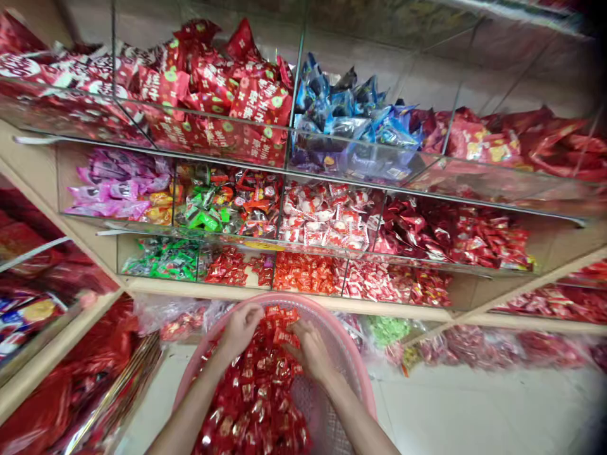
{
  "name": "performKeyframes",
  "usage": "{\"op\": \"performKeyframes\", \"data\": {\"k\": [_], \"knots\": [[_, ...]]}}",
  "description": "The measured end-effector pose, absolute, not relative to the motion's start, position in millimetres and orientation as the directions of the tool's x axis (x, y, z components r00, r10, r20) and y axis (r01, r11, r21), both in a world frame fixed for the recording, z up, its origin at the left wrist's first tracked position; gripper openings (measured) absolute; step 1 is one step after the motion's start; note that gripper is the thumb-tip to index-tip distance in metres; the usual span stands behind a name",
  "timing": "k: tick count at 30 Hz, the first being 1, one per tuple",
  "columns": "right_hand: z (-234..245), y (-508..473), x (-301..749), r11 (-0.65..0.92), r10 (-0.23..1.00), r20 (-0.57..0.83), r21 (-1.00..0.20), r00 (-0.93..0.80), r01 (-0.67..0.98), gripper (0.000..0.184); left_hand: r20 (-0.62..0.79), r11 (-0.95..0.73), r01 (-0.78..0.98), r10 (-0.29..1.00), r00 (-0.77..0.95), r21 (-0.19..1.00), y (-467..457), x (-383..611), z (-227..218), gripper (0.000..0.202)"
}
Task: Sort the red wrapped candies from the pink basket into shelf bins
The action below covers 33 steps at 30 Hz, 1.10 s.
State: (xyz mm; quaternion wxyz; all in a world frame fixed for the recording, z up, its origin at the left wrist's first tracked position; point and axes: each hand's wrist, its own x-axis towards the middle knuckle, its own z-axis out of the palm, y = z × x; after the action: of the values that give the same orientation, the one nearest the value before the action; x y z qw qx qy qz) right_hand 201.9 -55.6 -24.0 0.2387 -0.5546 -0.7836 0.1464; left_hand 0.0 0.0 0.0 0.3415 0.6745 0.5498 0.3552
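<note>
A pink plastic basket (358,373) stands on the floor in front of me, heaped with small red wrapped candies (256,392). Over its far left part is my left hand (243,327), its fingers curled in; whatever they may hold is hidden. Across from it, my right hand (310,347) reaches in from the right, fingers bent round a few orange-red wrapped candies (286,336) near the far rim. The two hands are a short way apart, with brighter candies between them.
Behind the basket rises a wooden shelf (289,287) with clear dividers. Its bins hold orange-red candies (306,273), green-wrapped ones (165,258) and blue packets (351,104). Bagged sweets (389,330) lie below it. Red packaging (104,360) stands at the left.
</note>
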Motion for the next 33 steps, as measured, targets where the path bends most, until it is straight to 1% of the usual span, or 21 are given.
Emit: {"op": "performKeyframes", "data": {"k": [3,5,7,11,14,17,19,21,23,25,27,29,31,33], "knots": [[-26,-54,205,0.271,0.962,0.142,-0.470,-0.231,0.840,0.021,0.129,-0.103,0.574,0.992,-0.004,0.813,23,-23,-3,0.030],[-27,-53,205,0.247,0.969,0.109,-0.449,-0.222,0.858,0.016,0.124,-0.070,0.623,0.991,-0.044,0.779,34,-34,-8,0.031],[-28,-52,203,0.250,0.968,0.088,-0.434,-0.236,0.865,0.014,0.099,-0.044,0.662,0.994,-0.046,0.748,39,-40,-14,0.033],[-30,-52,200,0.239,0.969,0.039,-0.417,-0.246,0.877,0.017,0.007,0.018,0.691,0.999,-0.033,0.723,38,-41,-26,0.031],[-29,-51,204,0.161,0.984,-0.008,-0.394,-0.178,0.905,0.017,-0.039,0.046,0.704,0.999,-0.026,0.708,34,-41,-28,0.030],[-25,-48,213,0.080,0.993,-0.047,-0.376,-0.105,0.923,0.018,-0.075,0.052,0.703,0.997,0.002,0.709,34,-42,-25,0.033],[-24,-48,217,0.054,0.988,-0.117,-0.364,-0.103,0.930,0.018,-0.102,0.045,0.702,0.994,0.040,0.711,35,-44,-22,0.036],[-24,-51,218,0.097,0.958,-0.218,-0.364,-0.186,0.926,0.020,-0.131,0.051,0.705,0.990,0.059,0.707,35,-46,-21,0.037],[-26,-58,215,0.210,0.899,-0.296,-0.357,-0.324,0.910,0.019,-0.146,0.063,0.708,0.988,0.058,0.703,34,-47,-21,0.038],[-29,-65,208,0.337,0.842,-0.334,-0.288,-0.423,0.896,0.021,-0.143,0.058,0.707,0.988,0.061,0.705,34,-48,-22,0.039],[-31,-73,199,0.429,0.809,-0.368,-0.164,-0.458,0.888,0.025,-0.132,0.040,0.697,0.988,0.078,0.716,34,-49,-26,0.042],[-34,-78,191,0.482,0.796,-0.386,-0.061,-0.466,0.874,0.030,-0.118,0.022,0.679,0.988,0.096,0.734,35,-51,-30,0.044],[-38,-81,185,0.502,0.792,-0.398,-0.008,-0.463,0.865,0.034,-0.108,0.010,0.662,0.988,0.107,0.749,36,-53,-34,0.046],[-41,-82,181,0.508,0.793,-0.401,0.018,-0.459,0.861,0.034,-0.103,0.004,0.654,0.988,0.113,0.757,37,-55,-36,0.047]]}}
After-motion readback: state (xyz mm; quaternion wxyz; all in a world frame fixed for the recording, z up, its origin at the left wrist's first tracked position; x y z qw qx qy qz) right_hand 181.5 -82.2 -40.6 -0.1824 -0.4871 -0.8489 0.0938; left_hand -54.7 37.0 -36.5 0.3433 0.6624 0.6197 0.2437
